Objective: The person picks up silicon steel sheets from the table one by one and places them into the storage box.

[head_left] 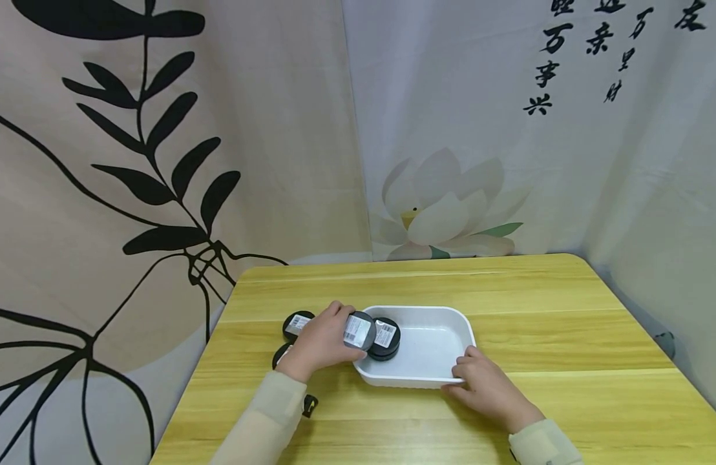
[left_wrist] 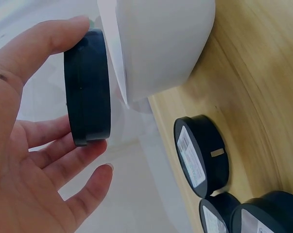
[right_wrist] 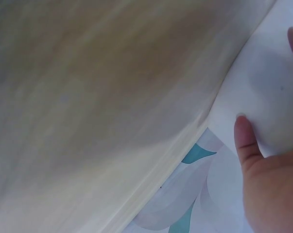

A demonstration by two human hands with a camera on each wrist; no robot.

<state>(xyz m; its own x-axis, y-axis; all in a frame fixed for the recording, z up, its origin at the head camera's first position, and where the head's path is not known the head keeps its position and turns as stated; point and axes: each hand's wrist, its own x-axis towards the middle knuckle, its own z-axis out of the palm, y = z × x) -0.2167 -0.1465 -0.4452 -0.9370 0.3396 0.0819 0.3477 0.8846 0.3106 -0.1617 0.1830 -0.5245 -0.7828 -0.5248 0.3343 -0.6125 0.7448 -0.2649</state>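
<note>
My left hand pinches a round, flat black container with a white barcode label, holding it over the left rim of a white plastic tray. In the left wrist view, the thumb is on one side of this black container and the fingers on the other. Inside the tray, at its left end, black labelled containers sit stacked. At the tray's front right corner, my right hand grips the rim. The right wrist view shows that thumb against the tray's outer wall.
Left of the tray, more round black containers rest on the wooden table, partly hidden by the left hand. A small black and yellow object shows beside the left sleeve. Printed curtains hang behind the table's far edge.
</note>
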